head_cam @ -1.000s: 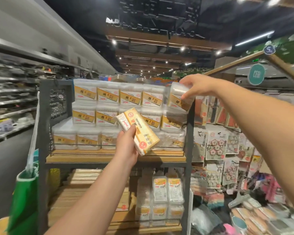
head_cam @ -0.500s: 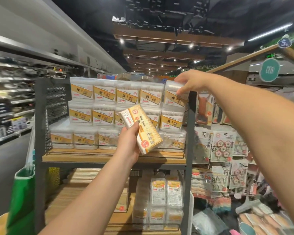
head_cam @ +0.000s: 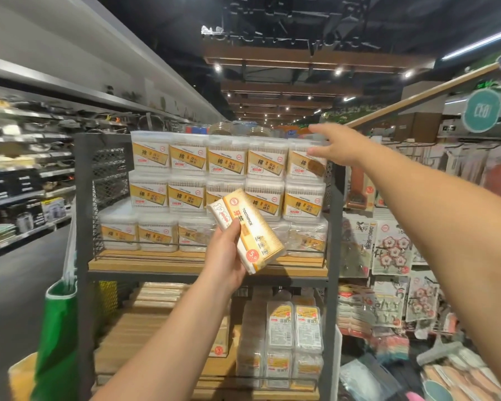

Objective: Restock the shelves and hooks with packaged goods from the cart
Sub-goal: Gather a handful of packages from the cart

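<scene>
One pack (head_cam: 245, 230) labelled "TOOTHPICK", priced 5.9, in left hand (head_cam: 225, 257).

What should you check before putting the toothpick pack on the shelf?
1. Toothpick pack held firmly in left hand: ok.
2. Right hand free, its fingers straight at the top-right box: ok.
3. Top row of boxes sits straight: ok.
4. Free spot on the upper shelf: not ok, boxes fill it.
5. Matching toothpick packs on the lower shelf: cannot tell.
</scene>
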The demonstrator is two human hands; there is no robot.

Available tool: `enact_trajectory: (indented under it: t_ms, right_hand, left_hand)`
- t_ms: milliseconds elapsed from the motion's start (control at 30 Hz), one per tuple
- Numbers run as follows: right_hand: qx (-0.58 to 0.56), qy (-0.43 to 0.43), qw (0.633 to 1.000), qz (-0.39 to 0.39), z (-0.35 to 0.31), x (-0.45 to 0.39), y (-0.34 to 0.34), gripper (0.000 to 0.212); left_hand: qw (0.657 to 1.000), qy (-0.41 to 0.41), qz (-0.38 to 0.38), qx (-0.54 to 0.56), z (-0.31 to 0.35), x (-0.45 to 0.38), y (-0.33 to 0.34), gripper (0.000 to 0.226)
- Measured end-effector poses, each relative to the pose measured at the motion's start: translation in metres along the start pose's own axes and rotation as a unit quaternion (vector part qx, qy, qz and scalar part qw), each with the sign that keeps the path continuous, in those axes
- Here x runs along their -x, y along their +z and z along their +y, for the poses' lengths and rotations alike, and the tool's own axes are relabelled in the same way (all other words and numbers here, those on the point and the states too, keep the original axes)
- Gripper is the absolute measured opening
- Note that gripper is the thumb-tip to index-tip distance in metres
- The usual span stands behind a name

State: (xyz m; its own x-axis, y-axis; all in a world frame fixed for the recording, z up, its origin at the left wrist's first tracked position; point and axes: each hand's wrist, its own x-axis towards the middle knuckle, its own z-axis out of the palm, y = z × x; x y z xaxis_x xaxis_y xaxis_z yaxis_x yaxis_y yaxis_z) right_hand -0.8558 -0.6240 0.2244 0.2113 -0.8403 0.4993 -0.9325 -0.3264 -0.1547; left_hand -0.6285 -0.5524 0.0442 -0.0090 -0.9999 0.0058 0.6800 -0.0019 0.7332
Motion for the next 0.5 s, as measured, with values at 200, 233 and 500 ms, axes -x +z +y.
enact_trajectory:
  t_ms: [200, 233, 500]
  right_hand:
    - [-0.083, -0.033, 0.982, 0.168, -0.04, 0.076, 0.021, 0.045]
    - [-0.101, -0.035, 0.984, 0.141, -0.048, 0.09, 0.031, 0.038]
    - [-0.315, 0.042, 0.921, -0.225, -0.093, 0.159, 0.159, 0.024]
  left_hand:
    - [0.999, -0.003, -0.001, 0.036, -0.01, 0.011, -0.016, 0.02]
    - [0.999, -0.004, -0.006, 0.046, -0.013, 0.014, -0.018, 0.023]
    - [0.995, -0.045, 0.014, 0.09, -0.045, 0.043, -0.06, 0.038]
